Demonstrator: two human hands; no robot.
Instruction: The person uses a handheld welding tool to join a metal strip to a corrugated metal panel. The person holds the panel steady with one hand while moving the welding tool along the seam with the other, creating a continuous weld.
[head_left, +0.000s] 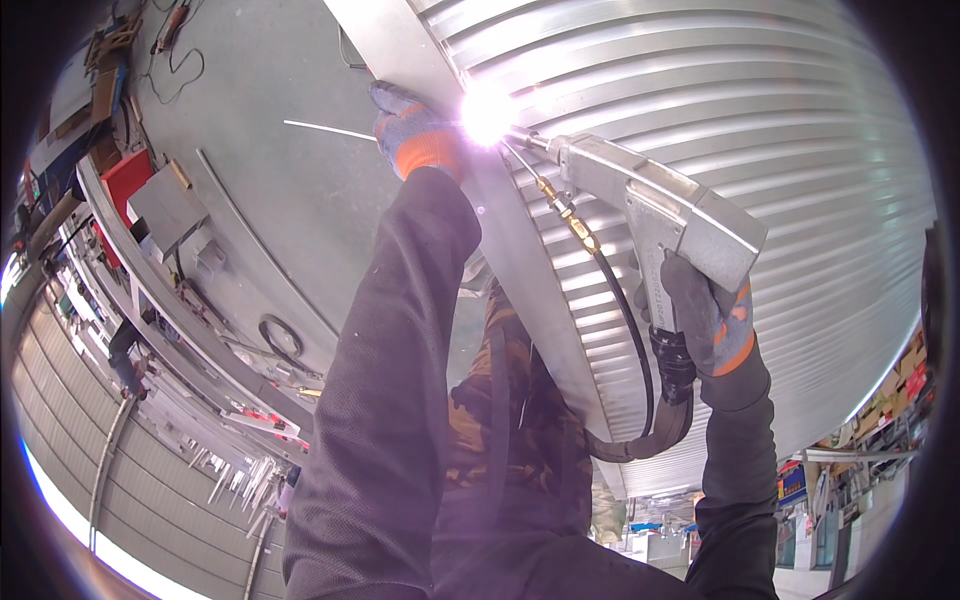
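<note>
Nearest the camera, a dark sleeve [385, 400] covers the left forearm, above camouflage-patterned clothing [500, 375]. The left hand [418, 132], in a grey glove with orange trim, is closed on a thin pale rod [328, 129], which projects to its left; the fingers lie beside a flat metal strip [545, 280] bordering a ribbed metal panel [790, 130]. The right hand [700, 312], similarly gloved, is wrapped around the pistol grip of a silver welding gun [655, 190]. The gun lies over the panel, its nozzle [531, 139] directed at an intense white glare [487, 115] close to the strip; the exact point of contact is hidden by the light. Marking noted: one line of small dark printed characters along the side of the grip, partly readable and not transcribed. A brass fitting [582, 233] joins a black hose [628, 325] below the gun. At left, a long bar [262, 238] and a dark coil [281, 337] lie on the grey floor [290, 80].
</note>
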